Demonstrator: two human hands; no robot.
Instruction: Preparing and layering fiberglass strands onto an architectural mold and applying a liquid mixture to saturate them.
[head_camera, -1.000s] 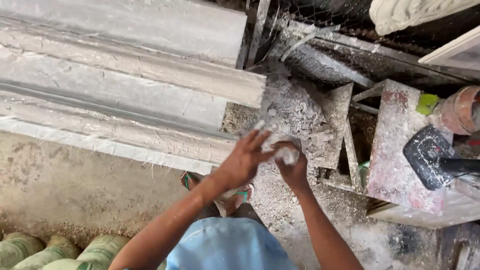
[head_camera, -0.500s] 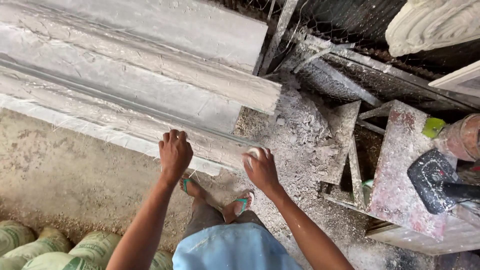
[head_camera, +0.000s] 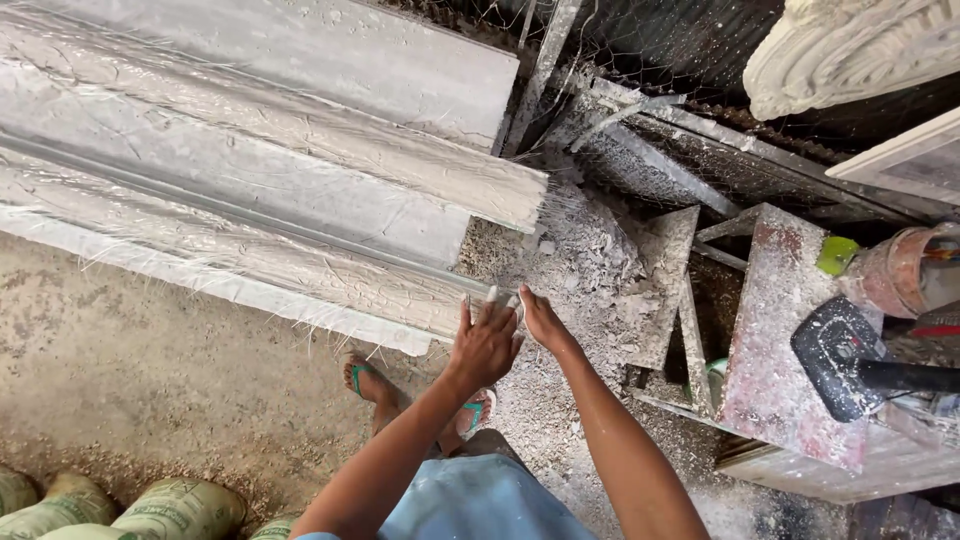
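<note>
Moved together since half a second back — left hand off the moulding's lower edge, now beside right hand at the slab end corner, centre frame. Both open, fingers spread, grasping nothing. Risk: brittle corner crumbling under a push — loose fibres snagging.

Half a second back the hands were spread apart on the plaster moulding's near edge; now the left hand has slid over next to the right hand, both together at its end corner.
</note>
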